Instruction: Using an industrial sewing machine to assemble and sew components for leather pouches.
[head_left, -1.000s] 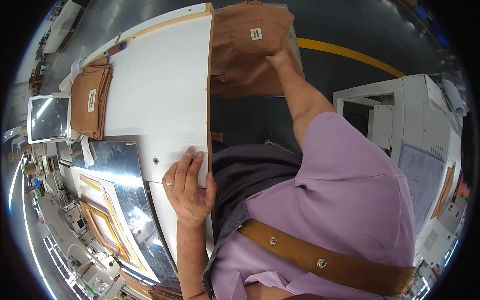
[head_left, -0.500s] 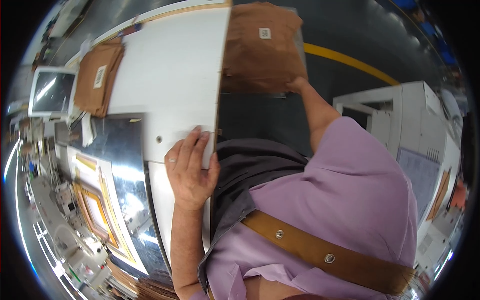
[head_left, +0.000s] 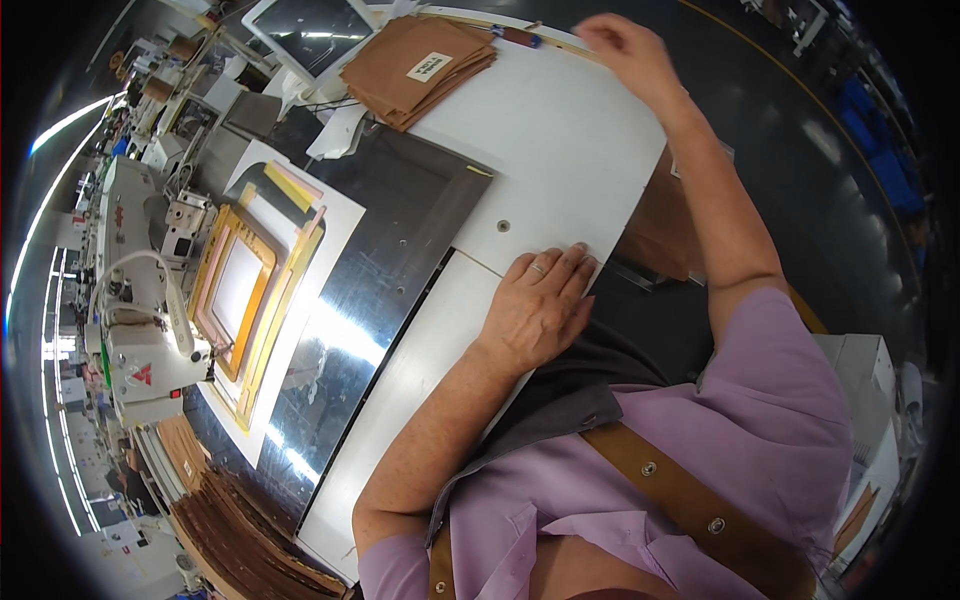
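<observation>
Flat on the white tabletop (head_left: 560, 130), near its right edge, lies my left hand (head_left: 540, 305), fingers extended and nothing under them that I can see. My right hand (head_left: 635, 55) is raised over the table's far edge, its fingers loosely bent, a little blurred, and no held thing visible. Close to it, a small blue and red item (head_left: 517, 37) lies by the edge. A stack of brown fabric pieces (head_left: 390, 85) with a white label sits at the far left of the tabletop. Beyond the right edge, partly hidden by my right arm, is another brown stack (head_left: 660, 215).
On a shiny metal plate (head_left: 350, 290) stand yellow and orange frames (head_left: 262, 290) over white sheets. A sewing machine (head_left: 140, 350) is at the left. A screen (head_left: 310, 35) stands behind the labelled stack. More brown pieces (head_left: 240, 530) are piled at the lower left.
My right hand has left the brown stack beyond the table edge and risen to the table's far edge. The view has turned left; my left hand still rests on the tabletop.
</observation>
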